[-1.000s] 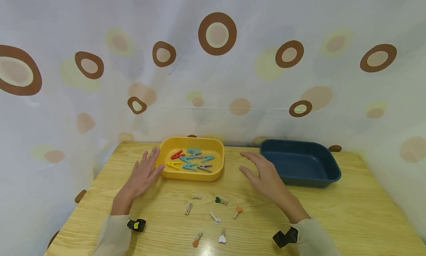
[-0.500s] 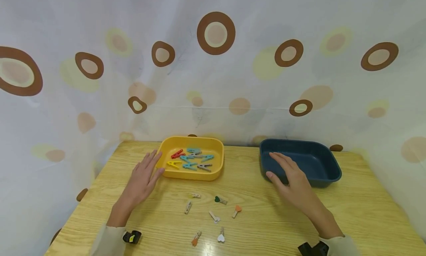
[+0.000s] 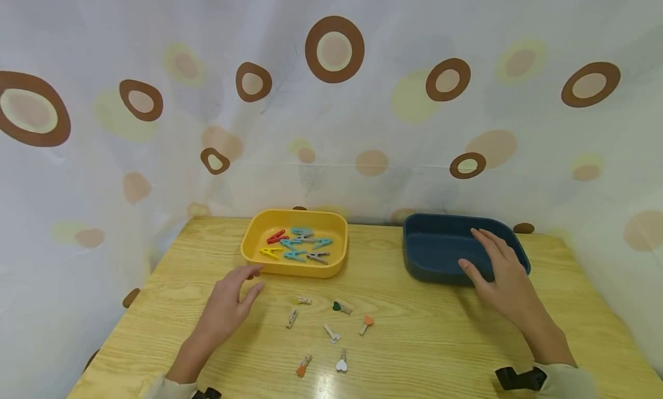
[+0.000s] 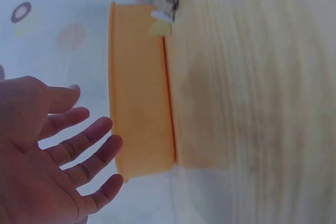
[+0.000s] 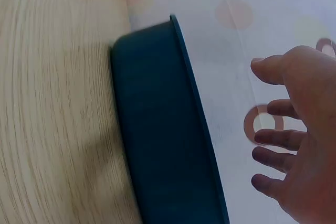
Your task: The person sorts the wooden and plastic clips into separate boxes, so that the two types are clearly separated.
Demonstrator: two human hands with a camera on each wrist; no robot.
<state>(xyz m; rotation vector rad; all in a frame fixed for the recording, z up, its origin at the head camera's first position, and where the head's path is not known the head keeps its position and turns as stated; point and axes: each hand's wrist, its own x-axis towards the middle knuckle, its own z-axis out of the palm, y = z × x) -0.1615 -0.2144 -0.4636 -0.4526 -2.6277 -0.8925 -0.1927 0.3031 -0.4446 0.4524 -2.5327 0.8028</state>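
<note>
Both hands free, fingers loosely spread, thumbs apart, nothing pinched. Left hand hangs by the near-left corner of the yellow tray; fingertips come right up to the rim, can't tell if they touch. Right hand hovers over the near side of the dark blue tray; right wrist view shows it above the rim and apart from it. Palms face roughly inward, a shape that would suit gripping a tray side, though no grip is made. Trays sit side by side with a gap at the back of the worktop, near the patterned backdrop, probably so both are within reach and the front is left for small pieces. Plastic clips, such as the red clip and yellow clip, lie flat in the yellow tray, its walls presumably keeping them from scattering. Wooden pegs, including the green-heart peg and white-heart peg, lie loose in front, spaced apart, likely easy to pick singly.
</note>
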